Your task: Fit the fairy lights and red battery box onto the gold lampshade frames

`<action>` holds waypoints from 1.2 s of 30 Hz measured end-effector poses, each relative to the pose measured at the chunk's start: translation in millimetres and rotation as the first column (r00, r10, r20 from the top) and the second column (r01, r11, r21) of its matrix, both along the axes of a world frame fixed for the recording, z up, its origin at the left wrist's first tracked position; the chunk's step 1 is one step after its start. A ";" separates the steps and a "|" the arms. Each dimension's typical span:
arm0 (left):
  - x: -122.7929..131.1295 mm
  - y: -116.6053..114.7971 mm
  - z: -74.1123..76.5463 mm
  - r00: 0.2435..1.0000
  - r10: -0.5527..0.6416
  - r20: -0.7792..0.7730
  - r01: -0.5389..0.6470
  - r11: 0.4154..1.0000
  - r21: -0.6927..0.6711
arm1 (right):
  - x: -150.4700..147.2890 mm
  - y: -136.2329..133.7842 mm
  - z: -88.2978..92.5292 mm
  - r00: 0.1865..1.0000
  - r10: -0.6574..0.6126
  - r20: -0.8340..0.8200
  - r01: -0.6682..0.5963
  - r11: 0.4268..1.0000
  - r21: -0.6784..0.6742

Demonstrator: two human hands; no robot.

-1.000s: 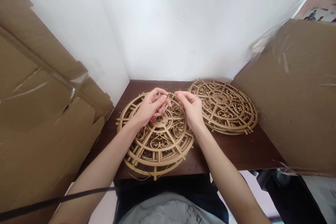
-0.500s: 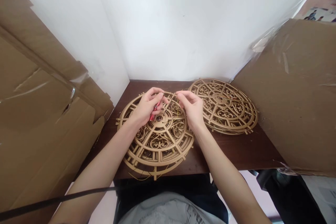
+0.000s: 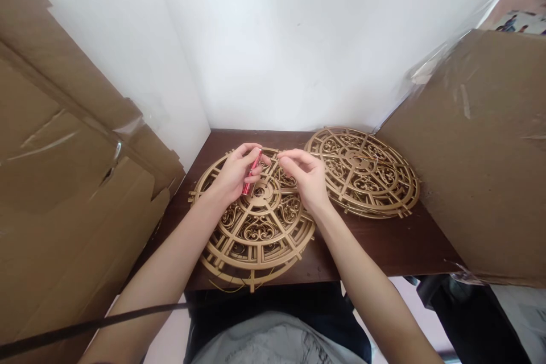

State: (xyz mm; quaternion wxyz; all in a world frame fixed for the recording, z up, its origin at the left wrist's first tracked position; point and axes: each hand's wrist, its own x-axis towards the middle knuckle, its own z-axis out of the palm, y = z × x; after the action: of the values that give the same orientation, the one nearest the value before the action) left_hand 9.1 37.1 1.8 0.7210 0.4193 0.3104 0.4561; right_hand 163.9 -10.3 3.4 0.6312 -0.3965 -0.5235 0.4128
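A round gold filigree disc (image 3: 256,233) lies flat on the dark brown table (image 3: 384,244) in front of me. Both hands hover over its far half. My left hand (image 3: 232,173) is closed on a thin red stick-like tool (image 3: 251,172), which points up and away. My right hand (image 3: 305,179) pinches its fingertips together just right of the left hand, on something too fine to make out, perhaps a thin gold wire. A second gold disc (image 3: 367,173) lies at the back right, partly tucked under the first.
Tall cardboard sheets stand on both sides: one at the left (image 3: 63,182), one at the right (image 3: 486,153). A white wall (image 3: 290,40) closes the back. A black cable (image 3: 85,327) crosses the lower left. Thin gold wires stick out under the near disc.
My left hand has turned the red tool so more of it shows, pointing upward. My right hand's pinch has shifted slightly left toward it. The discs have not moved.
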 end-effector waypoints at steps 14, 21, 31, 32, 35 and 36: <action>-2.9 4.5 5.9 0.965 -0.046 0.257 0.152 0.898 -0.412 | -20.8 -10.6 -10.5 0.843 0.206 0.497 -0.294 0.950 0.105; -2.6 4.0 9.3 0.953 -0.039 0.302 0.183 0.866 -0.465 | -20.6 -10.6 -14.8 0.799 0.159 0.581 -0.295 0.944 0.148; -3.7 3.5 8.5 0.929 -0.042 0.368 0.228 0.848 -0.478 | -20.0 -9.1 -21.3 0.709 0.025 0.705 -0.308 0.910 0.278; -3.8 3.5 7.9 0.926 -0.048 0.374 0.237 0.846 -0.478 | -20.0 -9.1 -21.5 0.698 0.005 0.716 -0.307 0.905 0.293; -3.2 2.7 6.2 0.924 -0.054 0.378 0.241 0.850 -0.468 | -20.1 -9.9 -21.2 0.678 -0.039 0.734 -0.293 0.902 0.319; -2.7 2.3 5.8 0.926 -0.052 0.373 0.232 0.858 -0.457 | -20.2 -10.3 -21.0 0.673 -0.051 0.738 -0.285 0.903 0.322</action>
State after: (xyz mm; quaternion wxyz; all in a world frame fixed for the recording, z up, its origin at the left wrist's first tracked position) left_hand 6.4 39.4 7.5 0.8793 0.1561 0.2518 0.3728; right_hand 143.7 -20.6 -17.6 0.4093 -0.3505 -0.8306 0.1403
